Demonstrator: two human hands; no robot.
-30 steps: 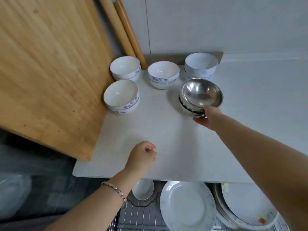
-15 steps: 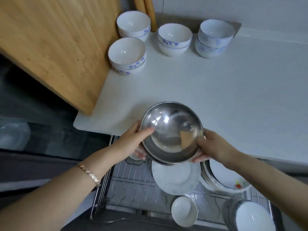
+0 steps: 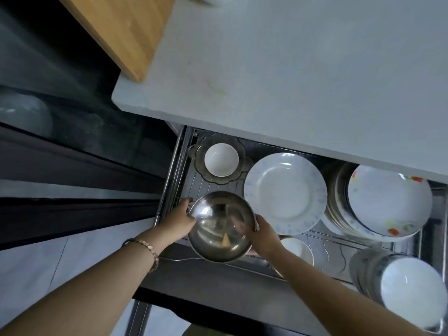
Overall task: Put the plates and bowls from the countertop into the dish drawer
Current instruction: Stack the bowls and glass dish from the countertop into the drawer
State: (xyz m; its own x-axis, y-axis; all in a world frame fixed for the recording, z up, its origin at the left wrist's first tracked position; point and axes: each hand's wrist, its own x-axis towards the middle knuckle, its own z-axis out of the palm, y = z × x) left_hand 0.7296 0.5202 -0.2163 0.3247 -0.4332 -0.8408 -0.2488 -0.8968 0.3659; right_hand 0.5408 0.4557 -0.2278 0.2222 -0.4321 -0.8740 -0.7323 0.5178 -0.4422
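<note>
- Both hands, left [image 3: 178,220] and right [image 3: 263,235], curl fingers round your steel bowl [image 3: 220,226], steadying it.
- You hold it over the drawer's [image 3: 169,190] bare left rack, beside the plate [image 3: 284,192].

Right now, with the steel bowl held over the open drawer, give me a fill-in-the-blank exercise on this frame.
The left hand and right hand hold the shiny round steel bowl over the wire dish drawer's front-____ corner.
The small plain white bowl sits inside a scalloped clear ____ dish.
The white plate with red and yellow marks tops the stack at the drawer's back-____ corner.
Missing words: left; glass; right.
</note>
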